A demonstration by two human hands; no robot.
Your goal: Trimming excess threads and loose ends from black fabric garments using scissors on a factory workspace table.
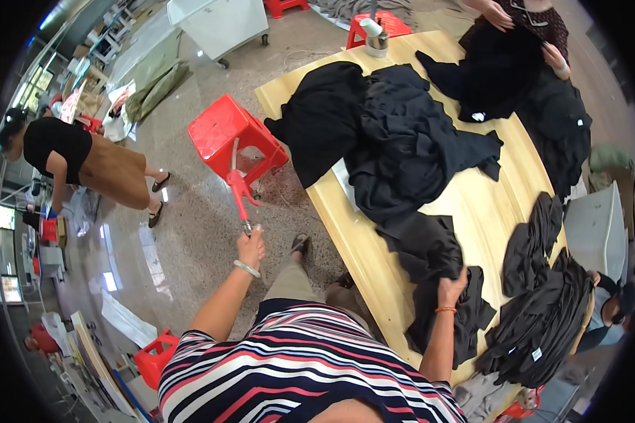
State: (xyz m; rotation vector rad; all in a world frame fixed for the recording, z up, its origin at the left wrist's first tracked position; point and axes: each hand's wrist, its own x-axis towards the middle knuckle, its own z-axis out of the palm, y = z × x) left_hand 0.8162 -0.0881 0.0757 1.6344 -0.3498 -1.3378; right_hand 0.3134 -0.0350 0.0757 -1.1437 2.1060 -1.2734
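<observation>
- At the near edge of the wooden table [487, 211], the person's right hand [450, 287] clutches a dark garment [437, 282], fingers closed into the cloth.
- Left of the table, over the floor, the left hand [251, 247] is clenched around the end of a red-handled tool [238, 189].
- Beyond the tool, beside the table's left edge, stands a red plastic stool [226, 130].
- A heap of black clothes [395, 134] covers the table's middle.
- At the table's far end, another person's hands [556, 56] handle black fabric.
</observation>
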